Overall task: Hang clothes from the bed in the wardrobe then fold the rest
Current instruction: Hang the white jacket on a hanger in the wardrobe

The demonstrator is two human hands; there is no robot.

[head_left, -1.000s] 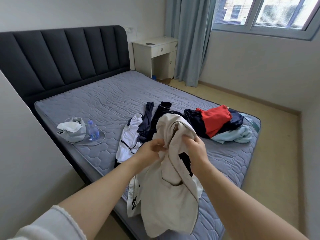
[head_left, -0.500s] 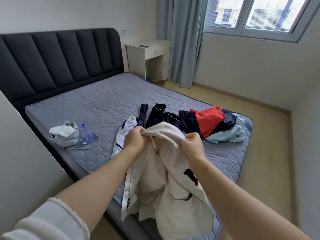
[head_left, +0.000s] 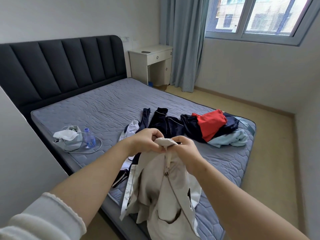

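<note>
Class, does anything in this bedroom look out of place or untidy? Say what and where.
Yes: crumpled clothes lie heaped on the bare mattress, and a water bottle sits beside a grey pouch near its edge, odd on a bed.

Left hand (head_left: 147,142) and right hand (head_left: 186,150) have drawn together, bunching the cream jacket (head_left: 155,184).

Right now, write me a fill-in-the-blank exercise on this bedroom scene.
The left grip and right grip both hold the cream ____.
The garment atop the navy pile is ____.
Beside the grey pouch is a clear water ____.
Missing words: jacket; red; bottle.
</note>
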